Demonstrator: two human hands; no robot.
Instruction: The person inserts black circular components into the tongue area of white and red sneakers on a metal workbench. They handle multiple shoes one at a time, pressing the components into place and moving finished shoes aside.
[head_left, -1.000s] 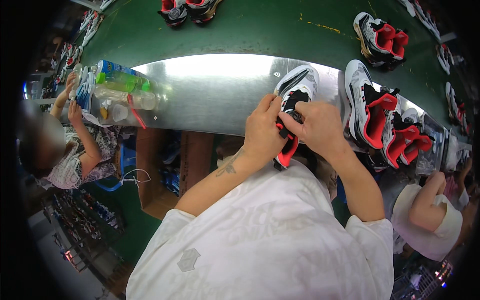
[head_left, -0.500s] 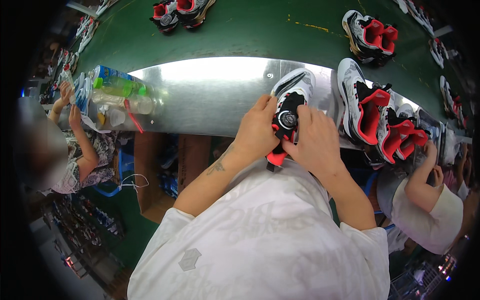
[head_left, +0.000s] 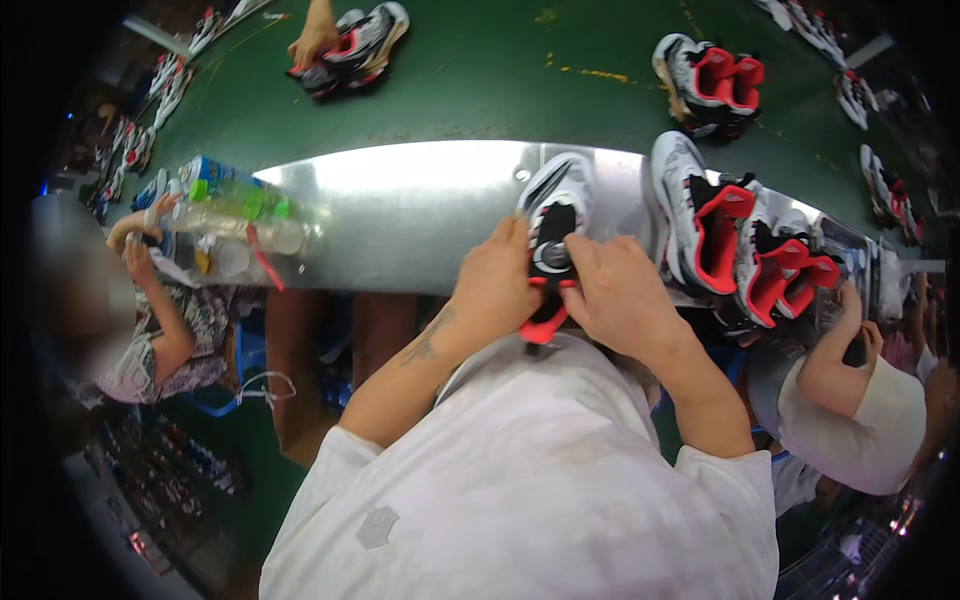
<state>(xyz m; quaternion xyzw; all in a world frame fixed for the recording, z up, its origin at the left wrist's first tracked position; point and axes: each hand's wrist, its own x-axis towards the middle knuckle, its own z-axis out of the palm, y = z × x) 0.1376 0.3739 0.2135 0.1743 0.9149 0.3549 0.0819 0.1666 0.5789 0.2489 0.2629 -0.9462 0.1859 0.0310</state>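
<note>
Shoe in hand: a white, black and red shoe [head_left: 553,222] sits just right of the frame's centre, its toe over the metal strip [head_left: 420,215] and its red heel end close to the white shirt [head_left: 520,470].
Long axis: it runs up and down the frame, toe toward the top and leaning slightly right, opening toward the lower edge.
Dial: the round dial [head_left: 554,257] on the tongue lies between the two hands; the right forefinger is just beside it and looks nearer than the left fingers.
Left hand: the left hand [head_left: 492,282] is curled against the shoe's left side, gripping it near the opening.
Right hand: the right hand [head_left: 622,296] is bent in from the right, forefinger by the dial and thumb at the red collar; whether these two pinch anything, I cannot tell.
Shoes at right: a row of similar shoes [head_left: 692,218] stands beside the right hand, apart from it.
Upper left: another person's hand [head_left: 316,36] touches a pair of shoes [head_left: 372,45] on the green surface [head_left: 480,100].
Left of frame: plastic bottles [head_left: 225,212] lie on the strip.
</note>
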